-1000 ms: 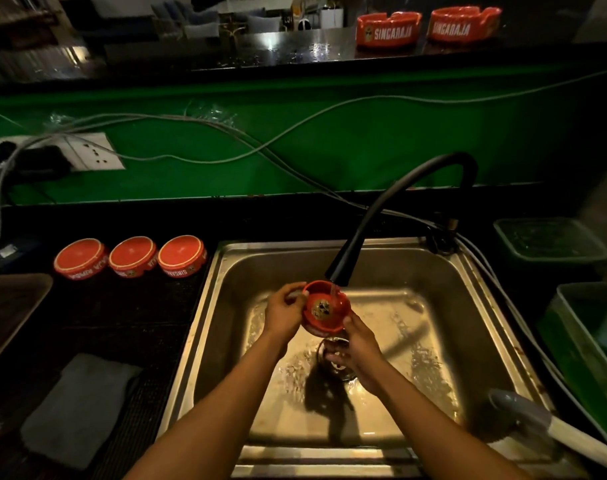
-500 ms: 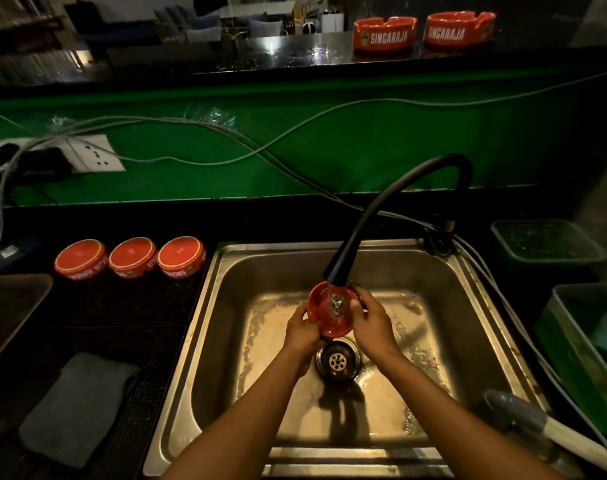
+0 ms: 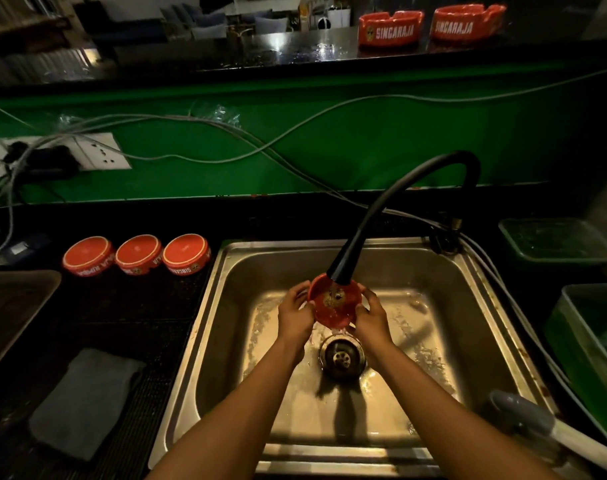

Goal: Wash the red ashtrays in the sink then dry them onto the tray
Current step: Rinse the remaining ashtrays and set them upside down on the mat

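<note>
A round red ashtray is held tilted under the black tap spout above the steel sink. My left hand grips its left rim and my right hand grips its right rim. Water runs over its inside and drips toward the drain. Three more red ashtrays lie upside down in a row on the black counter left of the sink. Two red ashtrays stand on the upper bar top. A dark tray lies at the far left.
A grey cloth lies on the counter left of the sink. Green tubs stand at the right. Cables run along the green wall from a socket strip. A grey-handled tool rests at the sink's front right corner.
Both hands have turned the ashtray under the tap and shifted to hold it on opposite rims; it now sits a little higher and more face-up toward me.
</note>
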